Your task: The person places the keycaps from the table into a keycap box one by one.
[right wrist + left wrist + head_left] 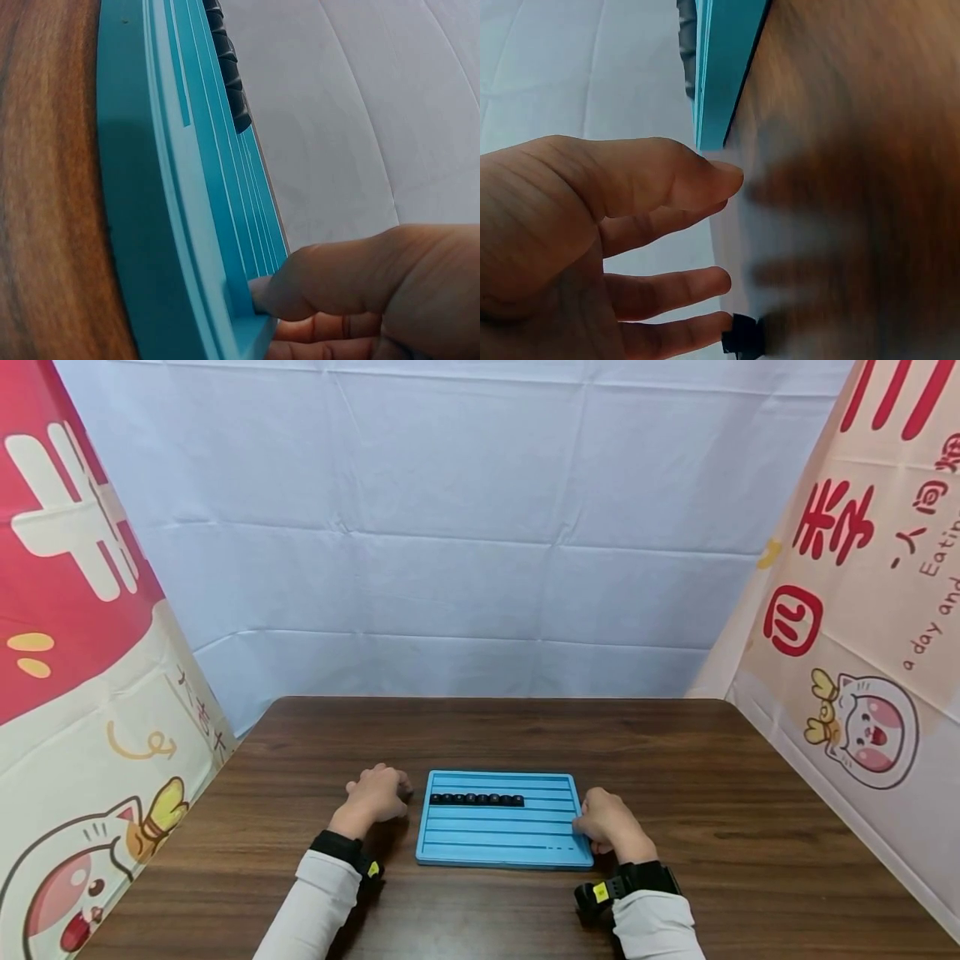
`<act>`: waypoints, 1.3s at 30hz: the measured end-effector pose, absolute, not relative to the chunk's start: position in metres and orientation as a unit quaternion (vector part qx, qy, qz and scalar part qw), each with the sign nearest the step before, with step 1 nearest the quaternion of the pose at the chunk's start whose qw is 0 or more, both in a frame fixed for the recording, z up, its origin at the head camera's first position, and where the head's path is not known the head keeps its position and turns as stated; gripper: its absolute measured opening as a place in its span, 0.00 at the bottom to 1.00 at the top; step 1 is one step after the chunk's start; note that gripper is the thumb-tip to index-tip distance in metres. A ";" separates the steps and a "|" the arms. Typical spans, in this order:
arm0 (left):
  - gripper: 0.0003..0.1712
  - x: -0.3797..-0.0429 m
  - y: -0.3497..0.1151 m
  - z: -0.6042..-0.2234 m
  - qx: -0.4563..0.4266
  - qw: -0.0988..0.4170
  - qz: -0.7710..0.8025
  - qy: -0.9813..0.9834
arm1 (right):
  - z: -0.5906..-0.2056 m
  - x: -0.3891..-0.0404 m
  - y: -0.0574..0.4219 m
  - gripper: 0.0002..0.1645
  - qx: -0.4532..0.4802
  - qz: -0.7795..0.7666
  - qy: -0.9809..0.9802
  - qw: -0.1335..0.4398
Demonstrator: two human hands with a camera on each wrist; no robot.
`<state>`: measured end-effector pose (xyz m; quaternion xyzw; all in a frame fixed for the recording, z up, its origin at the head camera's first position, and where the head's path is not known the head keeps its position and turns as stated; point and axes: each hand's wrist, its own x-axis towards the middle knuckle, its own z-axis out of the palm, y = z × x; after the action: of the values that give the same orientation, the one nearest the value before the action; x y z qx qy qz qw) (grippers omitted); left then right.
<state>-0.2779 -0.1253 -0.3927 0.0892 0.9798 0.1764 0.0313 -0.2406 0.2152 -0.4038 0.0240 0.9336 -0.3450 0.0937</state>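
Observation:
A light-blue grooved board point(495, 837) lies flat on the table, with a row of several small black cubes point(477, 799) in one of its upper grooves. My right hand point(611, 822) pinches the board's right edge; the right wrist view shows the thumb point(289, 289) on the inside of the rim, with other fingers below it. Just left of the board, my left hand point(375, 795) hovers low over the wood, fingers apart and loosely bent. A small black piece point(742, 335) shows at one of its lower fingertips in the left wrist view.
The dark wooden table point(480, 735) has rounded far corners. Behind it hangs a pale creased cloth point(450, 527). Printed cloths hang at the left point(75, 635) and right point(862, 610). Both wrists carry black straps with small devices.

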 end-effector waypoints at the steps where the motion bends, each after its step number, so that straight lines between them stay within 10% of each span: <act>1: 0.14 -0.278 -0.127 -0.392 0.086 0.033 0.179 0.980 | -0.404 -0.241 0.215 0.21 0.023 -0.344 0.934 0.094; 28: 0.15 -0.281 -0.161 -0.398 0.041 0.015 0.196 0.980 | -0.404 -0.240 0.215 0.25 0.009 -0.327 0.941 0.090; 32: 0.02 -0.282 -0.160 -0.397 0.036 0.020 0.194 0.980 | -0.404 -0.241 0.215 0.25 0.011 -0.329 0.939 0.094; 39: 0.24 -0.283 -0.157 -0.398 0.025 0.027 0.204 0.978 | -0.404 -0.240 0.216 0.24 0.016 -0.334 0.938 0.093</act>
<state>-0.2835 -0.1570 -0.3977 0.0254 0.9784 0.2035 0.0273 -0.2396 0.2156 -0.4036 0.0161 0.9379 -0.3337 0.0933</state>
